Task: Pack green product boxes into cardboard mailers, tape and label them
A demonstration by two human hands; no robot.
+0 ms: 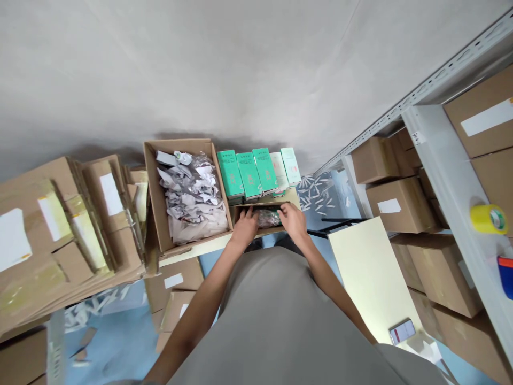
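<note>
A small open cardboard box sits at the table's front edge, close to my body. Inside it lies clear crinkled plastic, with something green partly showing at its right. My left hand is bent over the left part of this box, fingers closed at its inside. At the right end, my right hand has its fingers curled over the rim beside the plastic. Fingertips of both hands are partly hidden. Just behind stand several green boxes and white-and-green boxes.
To the left, a large carton holds crumpled paper and plastic. Flattened cardboard leans farther left. A shelf rack with cartons stands at right, with yellow tape. A phone lies on a pale tabletop.
</note>
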